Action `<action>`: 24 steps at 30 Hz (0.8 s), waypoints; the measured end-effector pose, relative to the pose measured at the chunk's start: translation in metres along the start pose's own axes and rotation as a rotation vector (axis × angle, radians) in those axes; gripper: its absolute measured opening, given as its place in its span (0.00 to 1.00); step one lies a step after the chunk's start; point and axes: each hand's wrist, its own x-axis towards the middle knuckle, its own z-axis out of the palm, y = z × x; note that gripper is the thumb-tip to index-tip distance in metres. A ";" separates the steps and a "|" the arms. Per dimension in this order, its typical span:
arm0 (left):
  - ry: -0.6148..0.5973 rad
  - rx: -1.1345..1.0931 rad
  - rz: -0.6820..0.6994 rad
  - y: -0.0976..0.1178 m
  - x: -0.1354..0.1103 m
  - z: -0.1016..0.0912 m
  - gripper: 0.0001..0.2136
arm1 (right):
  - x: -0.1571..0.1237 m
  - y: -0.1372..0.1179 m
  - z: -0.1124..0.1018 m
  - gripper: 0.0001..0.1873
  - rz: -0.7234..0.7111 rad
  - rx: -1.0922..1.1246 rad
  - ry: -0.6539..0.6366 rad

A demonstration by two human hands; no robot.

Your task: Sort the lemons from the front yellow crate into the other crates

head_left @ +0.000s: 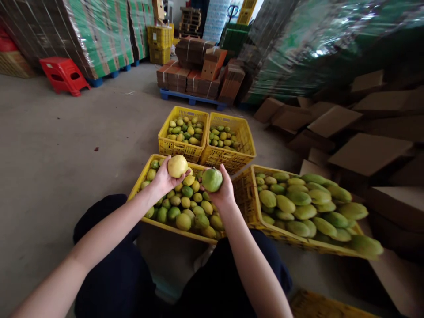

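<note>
My left hand (168,179) is closed round a smooth, pale yellow fruit (178,166), with the fingers beneath it. A round green fruit (212,180) with a small dark stem spot on top sits in my right hand (224,187), the thumb along its right side. Both hands are above a yellow plastic crate (198,240) filled with yellow and green fruits (183,221). The exact kind of these fruits is not clear. To the right, another yellow crate (256,216) holds larger, longer green-yellow fruits (300,198) that resemble papayas.
Behind the near crate stand two yellow crates (182,152) (228,155) part-filled with fruit. Bundled cardboard (202,81) lies on a blue pallet (192,99). Cardboard boxes (371,152) pile up at right. A red stool (64,75) and wrapped stacks (106,35) stand at left.
</note>
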 end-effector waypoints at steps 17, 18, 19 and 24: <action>-0.128 -0.058 0.027 0.001 -0.007 -0.004 0.21 | -0.006 -0.006 0.007 0.16 0.238 -0.069 0.142; -0.132 -0.069 0.014 0.002 -0.008 -0.005 0.21 | -0.006 -0.007 0.007 0.15 0.231 -0.088 0.141; -0.135 -0.074 -0.006 0.004 -0.009 -0.006 0.21 | -0.006 -0.007 0.007 0.14 0.229 -0.101 0.130; -0.151 -0.122 -0.056 0.005 -0.012 -0.011 0.18 | -0.002 -0.005 0.000 0.11 0.248 -0.046 -0.005</action>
